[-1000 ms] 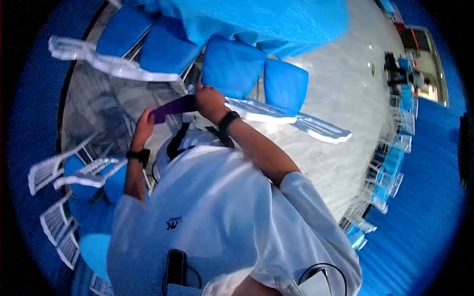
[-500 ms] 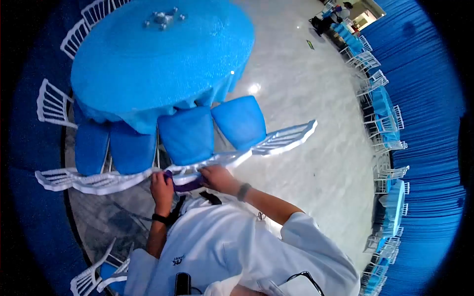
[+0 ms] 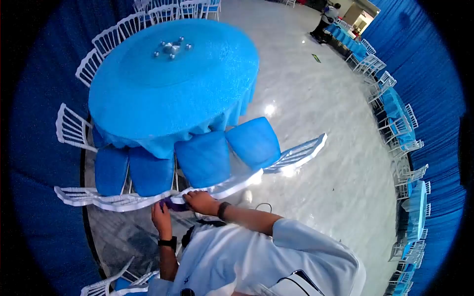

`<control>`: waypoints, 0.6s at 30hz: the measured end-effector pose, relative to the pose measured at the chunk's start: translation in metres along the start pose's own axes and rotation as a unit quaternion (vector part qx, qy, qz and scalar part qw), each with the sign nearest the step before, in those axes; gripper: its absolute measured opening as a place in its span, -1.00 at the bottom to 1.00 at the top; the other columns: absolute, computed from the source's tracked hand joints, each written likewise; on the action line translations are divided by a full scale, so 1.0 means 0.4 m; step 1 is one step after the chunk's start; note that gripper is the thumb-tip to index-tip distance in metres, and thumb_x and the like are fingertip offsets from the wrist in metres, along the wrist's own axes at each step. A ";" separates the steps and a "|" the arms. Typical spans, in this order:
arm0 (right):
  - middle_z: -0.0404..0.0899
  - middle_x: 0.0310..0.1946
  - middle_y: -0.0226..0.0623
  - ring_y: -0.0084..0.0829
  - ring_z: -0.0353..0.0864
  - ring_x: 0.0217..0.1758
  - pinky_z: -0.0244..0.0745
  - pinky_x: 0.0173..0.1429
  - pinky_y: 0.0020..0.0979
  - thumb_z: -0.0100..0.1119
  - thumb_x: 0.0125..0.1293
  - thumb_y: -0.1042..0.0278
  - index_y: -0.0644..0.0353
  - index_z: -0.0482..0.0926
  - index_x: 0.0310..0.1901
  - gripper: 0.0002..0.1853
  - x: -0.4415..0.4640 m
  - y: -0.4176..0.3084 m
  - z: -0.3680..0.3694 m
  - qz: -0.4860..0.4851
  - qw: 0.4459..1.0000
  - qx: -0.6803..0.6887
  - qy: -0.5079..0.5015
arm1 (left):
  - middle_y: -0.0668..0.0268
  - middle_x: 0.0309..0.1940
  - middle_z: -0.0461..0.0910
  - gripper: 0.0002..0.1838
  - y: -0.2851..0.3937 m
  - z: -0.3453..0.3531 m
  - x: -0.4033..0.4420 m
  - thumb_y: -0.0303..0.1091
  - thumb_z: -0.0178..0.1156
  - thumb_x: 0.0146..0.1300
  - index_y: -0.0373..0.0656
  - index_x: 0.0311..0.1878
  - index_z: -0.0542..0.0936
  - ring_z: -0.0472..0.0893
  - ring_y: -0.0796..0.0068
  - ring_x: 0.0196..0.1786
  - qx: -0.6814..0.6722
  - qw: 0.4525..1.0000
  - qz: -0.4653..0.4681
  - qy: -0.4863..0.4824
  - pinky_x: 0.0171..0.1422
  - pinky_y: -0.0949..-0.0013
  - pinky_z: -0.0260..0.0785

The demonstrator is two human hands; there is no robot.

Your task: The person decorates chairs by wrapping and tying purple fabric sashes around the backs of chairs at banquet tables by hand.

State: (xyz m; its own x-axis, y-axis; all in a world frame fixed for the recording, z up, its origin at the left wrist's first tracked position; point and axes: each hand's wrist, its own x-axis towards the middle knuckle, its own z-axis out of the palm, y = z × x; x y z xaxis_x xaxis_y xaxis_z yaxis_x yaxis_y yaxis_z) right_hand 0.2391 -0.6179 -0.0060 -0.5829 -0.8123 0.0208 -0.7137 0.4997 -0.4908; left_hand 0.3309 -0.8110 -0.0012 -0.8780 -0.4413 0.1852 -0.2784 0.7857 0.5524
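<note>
My left hand (image 3: 162, 220) and my right hand (image 3: 201, 203) are at the top rail of a white chair (image 3: 228, 188) with a blue seat cushion (image 3: 203, 160). A dark purple cloth strip (image 3: 177, 204) runs between them, against the chair's back. Fingers of both hands are closed on the strip, left hand at its left end and right hand at its right. How much of the cloth lies within the fingers is hidden. A dark band circles each wrist.
More white chairs with blue seats (image 3: 254, 144) line up on both sides. Ahead is a round table (image 3: 163, 98) under a blue cloth, with a silver centrepiece (image 3: 172, 48). Blue curtains (image 3: 434, 98) border the hall. A person (image 3: 326, 22) stands far off by other tables.
My view has shifted, so the table and chairs sit lower and further right. My hands are closer together, and less of the purple strip shows between them.
</note>
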 end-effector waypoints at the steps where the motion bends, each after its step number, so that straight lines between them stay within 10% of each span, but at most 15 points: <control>1: 0.56 -0.12 -0.05 -0.02 0.61 -0.10 0.52 -0.04 -0.08 0.21 0.20 0.18 0.26 0.41 0.11 -0.50 -0.008 0.015 -0.008 -0.009 0.999 0.031 0.011 | -0.02 -0.17 0.53 -0.74 0.022 -0.002 0.011 -0.32 0.07 0.38 -0.37 -0.06 0.52 0.49 -0.08 -0.09 -0.037 0.999 -0.013 0.003 0.04 0.01 0.33; 9: 0.60 -0.19 -0.12 -0.06 0.59 -0.08 0.48 0.03 -0.11 0.16 0.17 0.36 0.18 0.54 -0.09 -0.74 -0.194 0.121 -0.104 0.011 0.997 0.054 0.052 | 0.11 -0.28 0.57 -0.84 0.231 0.156 0.029 -0.39 0.18 0.23 -0.26 -0.19 0.61 0.51 0.00 -0.18 -0.078 0.964 0.232 -0.101 -0.09 0.07 0.35; 18: 0.54 -0.18 -0.14 -0.04 0.55 -0.10 0.49 -0.06 -0.16 0.16 0.20 0.41 0.16 0.54 -0.09 -0.77 -0.555 0.277 -0.303 0.193 0.938 0.096 0.271 | -0.11 0.10 0.50 -0.62 0.615 0.365 -0.017 -0.26 0.07 0.38 -0.34 0.13 0.48 0.48 -0.09 0.17 -0.251 0.886 0.228 -0.315 0.24 0.09 0.34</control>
State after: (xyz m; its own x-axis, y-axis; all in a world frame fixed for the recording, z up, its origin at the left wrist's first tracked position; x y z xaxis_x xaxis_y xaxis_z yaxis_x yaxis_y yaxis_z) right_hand 0.2422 -0.3459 0.0406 -0.9321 -0.2849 0.2236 -0.3570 0.6195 -0.6991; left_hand 0.2117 -0.5512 0.0149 -0.9419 0.3265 0.0791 0.2310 0.4585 0.8582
